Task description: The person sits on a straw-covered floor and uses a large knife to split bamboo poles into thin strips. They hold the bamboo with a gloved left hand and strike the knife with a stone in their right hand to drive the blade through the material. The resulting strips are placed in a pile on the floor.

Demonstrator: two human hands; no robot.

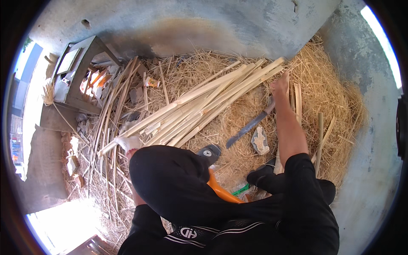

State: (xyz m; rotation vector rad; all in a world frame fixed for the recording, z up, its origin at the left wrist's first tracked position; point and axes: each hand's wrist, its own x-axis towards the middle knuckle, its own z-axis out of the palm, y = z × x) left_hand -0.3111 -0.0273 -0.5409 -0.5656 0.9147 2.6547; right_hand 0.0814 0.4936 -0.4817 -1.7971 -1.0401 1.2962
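A fanned bundle of pale split bamboo strips [204, 102] lies slantwise on the straw before me. My left hand [128, 143], in a whitish glove, is closed at the near left end of the strips, partly hidden by my knee. At their far right end is my bare right hand [280, 84], its fingers together against the strip ends; the fingertips are small and hard to make out. Below my right forearm lies a long-bladed machete [248, 127], its handle close to my wrist. A rough stone [259, 141] rests beside the blade.
Loose straw [335, 85] heaps against the wall on the right. A worn wooden stand [78, 70] is at the left, near long thin sticks [117, 102] and rubble. An orange plastic seat [223, 191] is under me, with a green object [241, 189] beside it. Dark slippers [209, 153] are near my feet.
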